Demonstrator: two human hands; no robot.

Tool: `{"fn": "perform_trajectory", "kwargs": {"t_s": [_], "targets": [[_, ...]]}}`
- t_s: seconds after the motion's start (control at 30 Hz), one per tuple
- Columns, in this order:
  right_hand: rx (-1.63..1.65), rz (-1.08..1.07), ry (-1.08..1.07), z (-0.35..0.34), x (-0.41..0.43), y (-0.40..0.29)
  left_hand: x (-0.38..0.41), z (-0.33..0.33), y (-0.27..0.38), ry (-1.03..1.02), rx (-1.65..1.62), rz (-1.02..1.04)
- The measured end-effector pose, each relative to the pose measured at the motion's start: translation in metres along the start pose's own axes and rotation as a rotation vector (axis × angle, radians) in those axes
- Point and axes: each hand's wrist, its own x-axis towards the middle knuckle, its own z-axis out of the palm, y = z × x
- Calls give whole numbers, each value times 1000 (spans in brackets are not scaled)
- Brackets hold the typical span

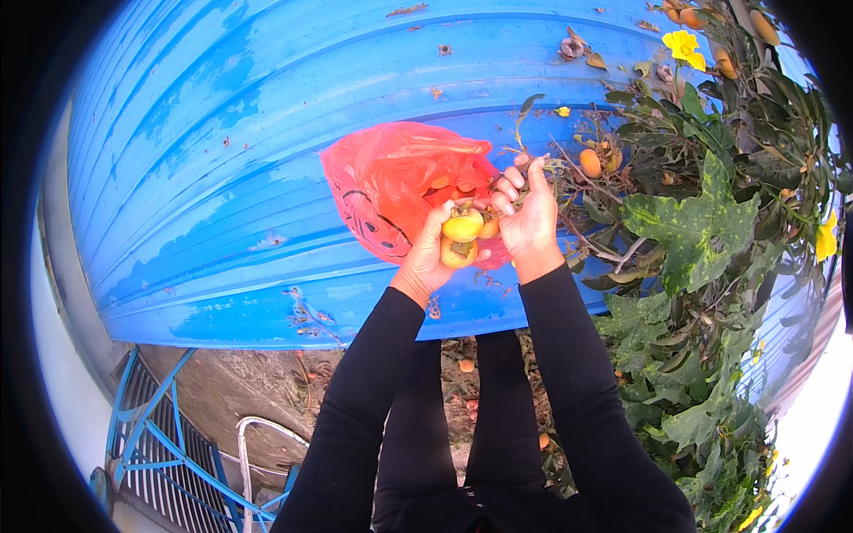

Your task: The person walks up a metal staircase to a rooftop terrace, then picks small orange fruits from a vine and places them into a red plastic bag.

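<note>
Several yellow-orange persimmons (462,226) are held in my left hand (426,256), its thumb along the upper one. My right hand (533,216) is raised just beside them, its fingers curled around a thin leafy twig (518,130). Behind both hands a red plastic bag (393,173) with a black printed drawing lies on a blue corrugated metal sheet (266,180). The bag's mouth faces my hands, and orange fruit (440,182) shows inside it.
Leafy branches with fruit (590,162), large lobed leaves (693,226) and yellow flowers (683,45) crowd the right side. Fallen fruit (466,366) lies on the ground below the sheet's near edge. A blue metal frame (150,426) stands at lower left.
</note>
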Motion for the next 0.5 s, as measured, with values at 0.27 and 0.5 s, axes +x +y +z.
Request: {"fn": "perform_trajectory", "kwargs": {"t_s": [0.27, 0.5], "targets": [[295, 142, -175, -24, 1, 10, -17, -2, 2, -286, -23, -108], [-1013, -358, 282, -43, 31, -15, -4, -29, 3, -87, -172, 33]]}}
